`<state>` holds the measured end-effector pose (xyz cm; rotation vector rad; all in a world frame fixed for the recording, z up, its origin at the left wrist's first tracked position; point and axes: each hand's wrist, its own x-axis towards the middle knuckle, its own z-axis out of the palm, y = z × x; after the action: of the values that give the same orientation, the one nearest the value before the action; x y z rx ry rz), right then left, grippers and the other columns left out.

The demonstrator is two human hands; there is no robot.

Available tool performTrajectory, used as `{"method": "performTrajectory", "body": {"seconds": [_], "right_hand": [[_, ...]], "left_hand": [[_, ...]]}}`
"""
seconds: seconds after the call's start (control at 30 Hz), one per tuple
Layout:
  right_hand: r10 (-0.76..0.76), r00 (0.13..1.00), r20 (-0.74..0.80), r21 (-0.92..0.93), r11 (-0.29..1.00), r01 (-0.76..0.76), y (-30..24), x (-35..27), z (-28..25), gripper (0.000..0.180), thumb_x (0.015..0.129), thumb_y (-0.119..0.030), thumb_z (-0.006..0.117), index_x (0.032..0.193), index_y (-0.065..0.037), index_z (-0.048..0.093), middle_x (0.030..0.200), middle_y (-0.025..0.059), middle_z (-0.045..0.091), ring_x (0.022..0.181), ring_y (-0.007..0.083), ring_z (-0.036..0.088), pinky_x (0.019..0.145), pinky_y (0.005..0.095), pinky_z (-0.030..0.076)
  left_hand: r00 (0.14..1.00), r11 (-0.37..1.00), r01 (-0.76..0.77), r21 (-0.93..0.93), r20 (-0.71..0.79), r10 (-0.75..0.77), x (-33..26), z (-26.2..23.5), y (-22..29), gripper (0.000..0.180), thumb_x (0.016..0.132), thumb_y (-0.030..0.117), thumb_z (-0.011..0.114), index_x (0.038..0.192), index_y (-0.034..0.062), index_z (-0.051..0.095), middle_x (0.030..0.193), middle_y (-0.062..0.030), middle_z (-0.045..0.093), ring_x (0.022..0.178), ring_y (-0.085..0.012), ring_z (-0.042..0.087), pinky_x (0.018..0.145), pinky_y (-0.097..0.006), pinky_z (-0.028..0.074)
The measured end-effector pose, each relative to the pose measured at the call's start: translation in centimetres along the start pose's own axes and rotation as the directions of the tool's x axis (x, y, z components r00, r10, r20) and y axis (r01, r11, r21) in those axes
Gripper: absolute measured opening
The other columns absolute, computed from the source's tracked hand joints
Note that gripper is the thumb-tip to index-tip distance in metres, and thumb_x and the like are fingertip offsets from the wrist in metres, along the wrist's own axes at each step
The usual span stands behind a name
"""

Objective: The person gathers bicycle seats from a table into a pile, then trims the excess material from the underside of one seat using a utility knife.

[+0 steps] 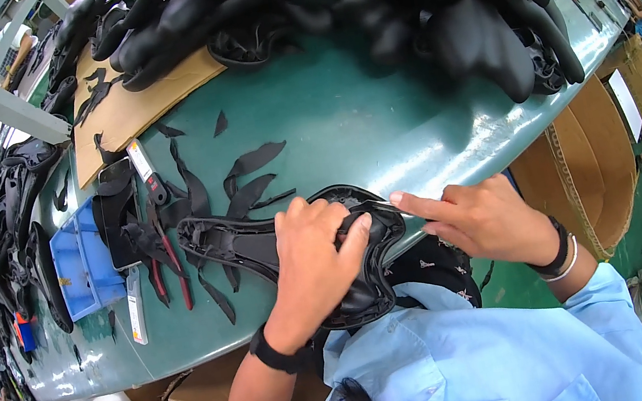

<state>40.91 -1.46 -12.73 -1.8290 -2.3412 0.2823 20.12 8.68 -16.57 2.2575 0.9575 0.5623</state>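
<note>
A black bicycle saddle (pixel 231 245) lies underside up at the table's near edge, its narrow nose pointing left. My left hand (pixel 311 244) is closed over its middle, with the thumb pressing toward the wide end. Over that wide rear end, my right hand (pixel 481 216) is pinched around a thin, pale blade-like tool (pixel 381 203). The index finger stretches along it toward the saddle's rim. Most of the tool is hidden by the fingers. Black cut-off strips (pixel 251 161) lie beyond the saddle's nose.
Black saddles (pixel 472 39) are heaped at the table's far side, beside a cardboard sheet (pixel 129 118). Left of me are a blue bin (pixel 83 274), red-handled pliers (pixel 180 271) and a white-and-red packaged item (pixel 144 166). An open carton (pixel 587 164) stands to the right.
</note>
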Motion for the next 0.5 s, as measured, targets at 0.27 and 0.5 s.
{"method": "performTrajectory", "body": {"seconds": [0.27,0.5], "right_hand": [[0.158,0.984,0.077,0.037,0.986,-0.161,-4.4,-2.4,0.4,0.066,0.082,-0.02,0.068,0.142,-0.015,0.042,0.06,0.0062,0.052,0.047,0.0237,0.052,0.043,0.0379,0.037],[0.452,0.887,-0.093,0.588,0.744,-0.318,-3.9,-2.9,2.8,0.063,0.082,-0.017,0.072,0.136,-0.003,0.042,0.091,0.0149,0.064,0.067,0.0237,0.065,0.063,0.0295,0.049]], "left_hand": [[0.981,0.764,0.163,-0.624,0.021,-0.192,0.3,-0.9,-2.5,0.026,0.075,0.012,0.062,0.059,0.0014,0.044,0.057,-0.0021,0.036,0.064,-0.016,0.034,0.068,-0.032,0.03],[0.927,0.434,-0.004,-0.901,-0.166,-0.336,-0.5,-0.7,-2.4,0.023,0.086,0.012,0.062,0.104,0.0,0.056,0.102,-0.007,0.055,0.096,-0.0171,0.051,0.081,-0.03,0.04]]}}
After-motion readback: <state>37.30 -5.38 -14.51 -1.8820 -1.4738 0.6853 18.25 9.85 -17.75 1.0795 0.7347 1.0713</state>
